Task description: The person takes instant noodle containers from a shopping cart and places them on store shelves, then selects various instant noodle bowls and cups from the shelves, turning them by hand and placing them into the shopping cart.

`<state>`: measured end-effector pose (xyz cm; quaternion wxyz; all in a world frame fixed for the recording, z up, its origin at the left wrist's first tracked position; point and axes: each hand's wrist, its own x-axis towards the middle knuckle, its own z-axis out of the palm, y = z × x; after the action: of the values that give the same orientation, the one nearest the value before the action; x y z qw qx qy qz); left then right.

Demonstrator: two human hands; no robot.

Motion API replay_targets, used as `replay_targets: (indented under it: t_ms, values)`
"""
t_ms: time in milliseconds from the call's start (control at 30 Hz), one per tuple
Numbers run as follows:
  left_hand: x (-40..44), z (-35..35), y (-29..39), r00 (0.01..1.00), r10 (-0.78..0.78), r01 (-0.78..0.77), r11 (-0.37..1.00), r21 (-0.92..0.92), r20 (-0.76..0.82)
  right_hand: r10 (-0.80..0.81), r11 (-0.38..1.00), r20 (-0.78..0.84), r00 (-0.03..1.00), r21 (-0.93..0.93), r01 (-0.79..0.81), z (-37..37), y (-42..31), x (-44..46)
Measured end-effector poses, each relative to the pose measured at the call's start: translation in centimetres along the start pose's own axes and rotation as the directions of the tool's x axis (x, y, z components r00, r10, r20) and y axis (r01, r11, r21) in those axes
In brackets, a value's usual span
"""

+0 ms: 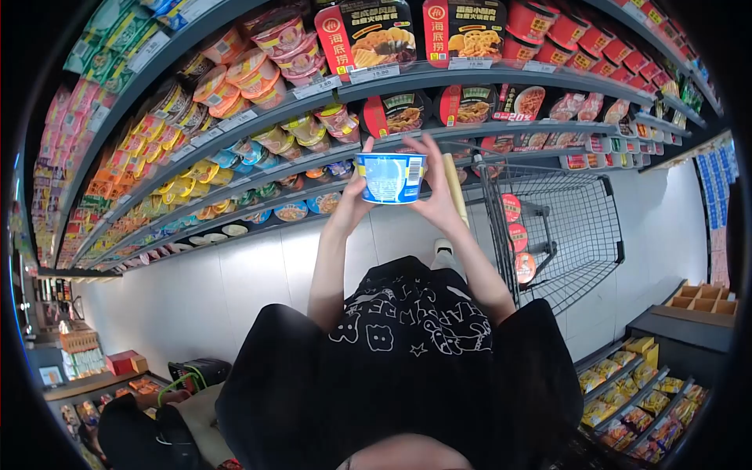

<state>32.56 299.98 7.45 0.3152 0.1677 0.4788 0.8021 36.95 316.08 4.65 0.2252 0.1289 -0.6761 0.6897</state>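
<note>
A blue instant noodle cup (385,180) with white printing and a barcode on its side is held up in front of the shelves. My left hand (352,194) grips its left side, fingers partly hidden behind it. On the other side, my right hand (435,186) closes round the cup, with fingers reaching over its rim. Behind it, the shelf (462,74) carries red-and-black boxed hot pot meals (468,103), with pink-topped noodle cups (337,119) to their left.
A wire shopping cart (576,227) stands at the right on the tiled floor (274,258). Rows of yellow cups (190,174) line the shelves at left. At lower left is another person's dark clothing (137,431). A rack of packets (642,399) is at lower right.
</note>
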Motion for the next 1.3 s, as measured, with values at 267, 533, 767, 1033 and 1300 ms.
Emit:
replay_targets:
  t_ms: [267, 533, 767, 1033, 1300]
  values:
    - [2.2, -1.8, -3.8, 0.993, -0.096, 0.104, 0.986, -0.133, 0.062, 0.08, 0.984, -0.049, 0.996, -0.155, -0.086, -2.1, 1.7, -0.5]
    - [3.6, 1.1, -3.1, 1.0, -0.013, 0.013, 1.0, 0.018, 0.001, 0.06, 0.996, -0.097, 0.993, -0.063, -0.066, -3.2, 0.8, -0.3]
    - [3.7, 2.5, -2.7, 0.999, 0.043, -0.039, 0.989, 0.142, -0.026, 0.045, 0.994, -0.142, 0.989, -0.091, -0.058, -3.5, 0.4, -0.6]
    - [3.3, 2.2, -2.9, 1.0, 0.012, -0.012, 0.988, 0.155, 0.001, 0.055, 0.991, -0.128, 0.99, -0.112, -0.069, -3.6, 0.3, -0.9]
    - [3.0, 2.5, -3.2, 0.999, 0.036, -0.034, 0.993, 0.116, -0.016, 0.058, 0.988, -0.13, 0.99, -0.134, -0.075, -3.6, 0.2, -1.2]
